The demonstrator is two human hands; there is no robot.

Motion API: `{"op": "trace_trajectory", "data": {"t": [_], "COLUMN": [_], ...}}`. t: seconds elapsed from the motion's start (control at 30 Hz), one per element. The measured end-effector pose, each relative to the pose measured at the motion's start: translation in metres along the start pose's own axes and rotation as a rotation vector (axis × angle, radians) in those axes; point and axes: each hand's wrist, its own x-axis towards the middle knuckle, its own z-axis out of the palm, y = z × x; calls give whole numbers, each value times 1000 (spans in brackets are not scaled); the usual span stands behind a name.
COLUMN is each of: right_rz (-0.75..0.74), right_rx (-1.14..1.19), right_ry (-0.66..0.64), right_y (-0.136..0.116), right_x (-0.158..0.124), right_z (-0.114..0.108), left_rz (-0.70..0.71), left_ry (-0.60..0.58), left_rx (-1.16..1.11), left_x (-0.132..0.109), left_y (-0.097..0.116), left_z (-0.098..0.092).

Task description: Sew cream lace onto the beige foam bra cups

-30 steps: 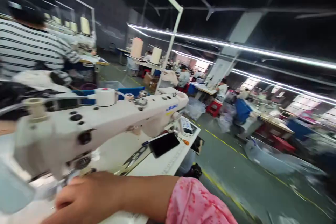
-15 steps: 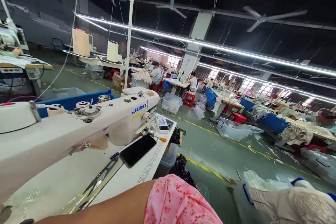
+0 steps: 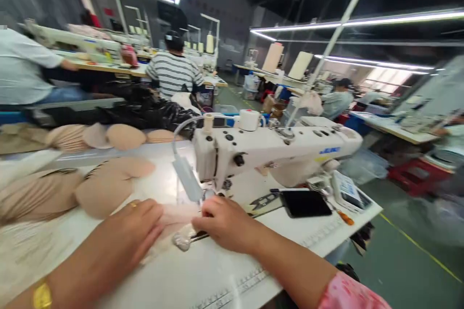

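That white worktable (image 3: 195, 275) bears a JUKI sewing machine (image 3: 275, 152) just beyond the right fingers (image 3: 213, 205), with a black phone (image 3: 306, 203) and a white boxy device (image 3: 346, 190) off to their right. Pale pink cloth (image 3: 179, 213) lies between them and the left fingers (image 3: 151, 212); rounded beige pieces (image 3: 103, 197) sit farther left.

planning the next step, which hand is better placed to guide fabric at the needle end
Right hand, probably: it's beside the machine's needle end; the left hand, on the pink fabric, is farther off.
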Motion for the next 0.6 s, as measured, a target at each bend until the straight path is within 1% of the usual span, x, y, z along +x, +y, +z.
{"op": "trace_trajectory", "data": {"t": [0.07,0.1,0.13,0.17,0.23,0.27,0.3,0.33,0.43,0.6], "right_rz": [13,11,9,8,10,10,10,7,-26,-74], "right_rx": [23,39,50,58,60,59,59,61,76,96], "right_ry": [31,35,33,30,24,22,20,21,23,17], "right_y": [-1,-2,-3,-4,-7,-7,-7,-7,-5,-4], "right_x": [-2,-3,-4,-4,-5,-5,-5,-5,-6,-8], "right_z": [3,3,3,2,0,-1,-2,-3,-3,-3], "left_rz": [-32,-30,-7,40,191,266,323,351,323,285], "left_ry": [-57,-38,6,64,160,169,156,125,49,55], "left_rx": [46,68,87,101,104,92,77,65,58,23], "left_x": [-6,-6,-4,-1,4,6,8,9,10,9], "left_y": [8,14,19,24,33,35,37,38,40,41], "left_z": [-4,-5,-5,-6,-5,-4,-2,1,11,20]}}
